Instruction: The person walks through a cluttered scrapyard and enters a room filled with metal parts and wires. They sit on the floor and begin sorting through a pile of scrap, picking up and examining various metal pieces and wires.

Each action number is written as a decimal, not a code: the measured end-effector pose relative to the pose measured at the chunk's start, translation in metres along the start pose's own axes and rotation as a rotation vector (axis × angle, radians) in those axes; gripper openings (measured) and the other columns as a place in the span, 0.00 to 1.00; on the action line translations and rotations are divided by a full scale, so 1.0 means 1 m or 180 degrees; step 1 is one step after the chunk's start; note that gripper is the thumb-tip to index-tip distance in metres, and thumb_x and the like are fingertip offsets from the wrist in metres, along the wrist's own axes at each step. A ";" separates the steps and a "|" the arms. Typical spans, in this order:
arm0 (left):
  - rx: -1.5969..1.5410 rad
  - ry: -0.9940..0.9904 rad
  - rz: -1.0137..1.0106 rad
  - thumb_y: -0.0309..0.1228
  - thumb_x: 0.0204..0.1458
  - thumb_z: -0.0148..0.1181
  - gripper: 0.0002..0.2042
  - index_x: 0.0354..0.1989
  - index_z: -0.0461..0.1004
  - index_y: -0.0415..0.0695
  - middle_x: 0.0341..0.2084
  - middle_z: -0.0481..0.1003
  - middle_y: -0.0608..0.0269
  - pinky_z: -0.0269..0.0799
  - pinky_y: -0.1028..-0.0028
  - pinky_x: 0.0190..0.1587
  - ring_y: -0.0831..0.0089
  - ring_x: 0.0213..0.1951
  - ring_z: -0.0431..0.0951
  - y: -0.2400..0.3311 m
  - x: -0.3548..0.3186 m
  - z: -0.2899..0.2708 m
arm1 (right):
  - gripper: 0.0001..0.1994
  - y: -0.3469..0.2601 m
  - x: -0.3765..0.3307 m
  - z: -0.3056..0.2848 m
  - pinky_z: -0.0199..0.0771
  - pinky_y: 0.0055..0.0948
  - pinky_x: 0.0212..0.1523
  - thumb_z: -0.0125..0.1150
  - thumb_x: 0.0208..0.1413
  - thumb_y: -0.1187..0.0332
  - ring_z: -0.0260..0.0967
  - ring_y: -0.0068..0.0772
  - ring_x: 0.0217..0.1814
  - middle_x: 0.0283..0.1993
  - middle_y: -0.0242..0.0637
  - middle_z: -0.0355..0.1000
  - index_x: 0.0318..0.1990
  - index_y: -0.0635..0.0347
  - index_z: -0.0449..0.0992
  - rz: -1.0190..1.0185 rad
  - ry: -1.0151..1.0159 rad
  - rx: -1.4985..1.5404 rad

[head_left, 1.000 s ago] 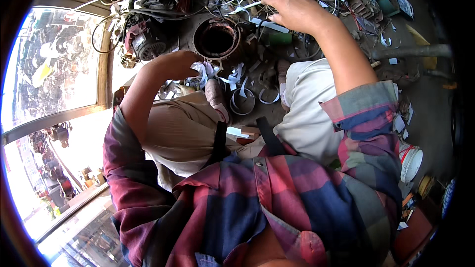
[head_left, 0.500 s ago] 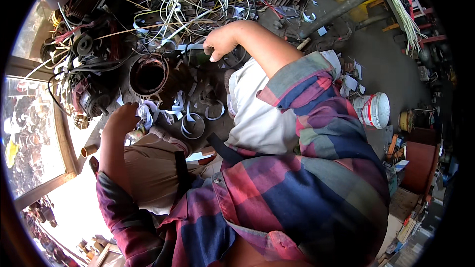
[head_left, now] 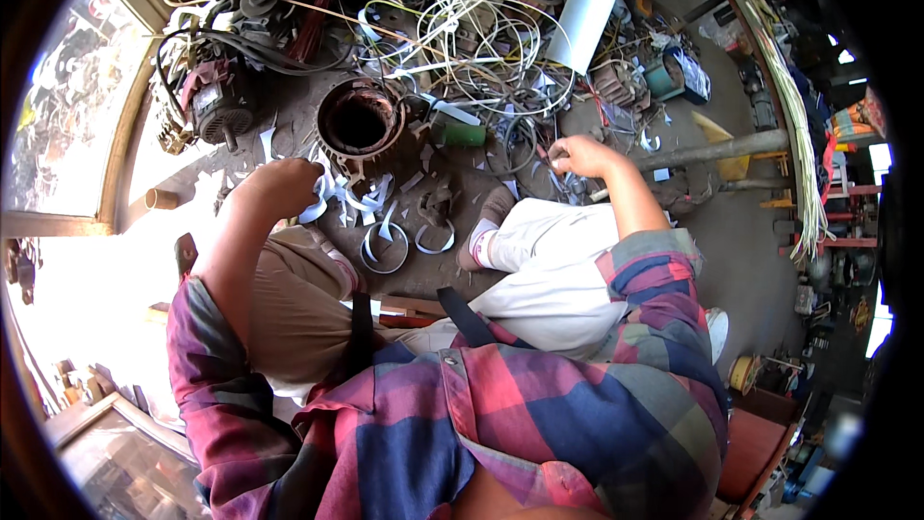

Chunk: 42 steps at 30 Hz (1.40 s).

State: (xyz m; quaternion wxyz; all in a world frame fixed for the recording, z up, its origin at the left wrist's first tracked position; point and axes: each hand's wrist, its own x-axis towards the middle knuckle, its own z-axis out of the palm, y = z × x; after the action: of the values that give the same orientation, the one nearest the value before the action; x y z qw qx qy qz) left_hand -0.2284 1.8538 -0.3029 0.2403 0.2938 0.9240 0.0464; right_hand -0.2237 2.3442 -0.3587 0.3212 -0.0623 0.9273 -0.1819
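My left hand [head_left: 281, 189] is closed at the near left side of a round motor housing [head_left: 330, 140] with a dark, open bore. Curled white strips [head_left: 330, 191] show at its fingertips, bunched against the hand. To the right of the housing, my right hand [head_left: 582, 157] hovers over the floor with its fingers curled together; whatever it holds, if anything, is too small to make out. Between that hand and the housing lie a green cylinder [head_left: 464, 135] and a flat white strip [head_left: 454, 113]. A white ring-shaped strip [head_left: 384, 248] lies on the floor before my feet.
A tangle of pale wire and tubing [head_left: 472, 24] spreads beyond the housing. A long white sheet [head_left: 592, 10] leans at the back. Another motor [head_left: 223, 108] sits at the left by a wooden-framed pane [head_left: 125, 154]. A metal pipe [head_left: 722, 149] lies at the right.
The view has shifted, so the scene sits farther right. My right hand has moved away from the green cylinder, to the right and nearer me. My left hand stays by the white strips.
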 end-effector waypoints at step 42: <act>-0.2215 0.1412 -0.3655 0.29 0.39 0.62 0.28 0.53 0.65 0.43 0.42 0.74 0.51 0.69 0.68 0.48 0.61 0.44 0.74 -0.089 -0.217 0.417 | 0.18 -0.094 0.036 -0.068 0.64 0.24 0.50 0.49 0.59 0.65 0.66 0.28 0.50 0.50 0.42 0.68 0.54 0.64 0.66 -0.0373 0.1067 0.0909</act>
State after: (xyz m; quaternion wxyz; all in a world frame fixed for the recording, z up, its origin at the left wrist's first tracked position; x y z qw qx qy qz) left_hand 0.0766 1.6350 -0.5997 0.1129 -0.3504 0.8916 0.2638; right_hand -0.2936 2.2694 -0.2945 0.1571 -0.0389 0.9273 -0.3374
